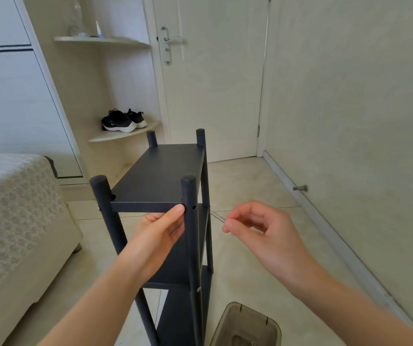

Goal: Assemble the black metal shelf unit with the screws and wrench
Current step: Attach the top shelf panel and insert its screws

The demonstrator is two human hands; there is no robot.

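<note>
Black shelf unit [158,171] upright | left hand [160,231] grips its top edge | right hand [257,228] pinches thin silver rod [217,216] (beside unit)

Setting: home, bedroom. Evidence — bed [13,208] with a pale quilted cover at left; white wardrobe fronts [8,96] behind it; curved corner shelves [123,134], the lower one carrying a pair of black sneakers [123,119]; cream interior door [213,83] with lever handle [173,42]; beige tiled floor [250,186]; door stop [300,188] low on the right wall.
</note>
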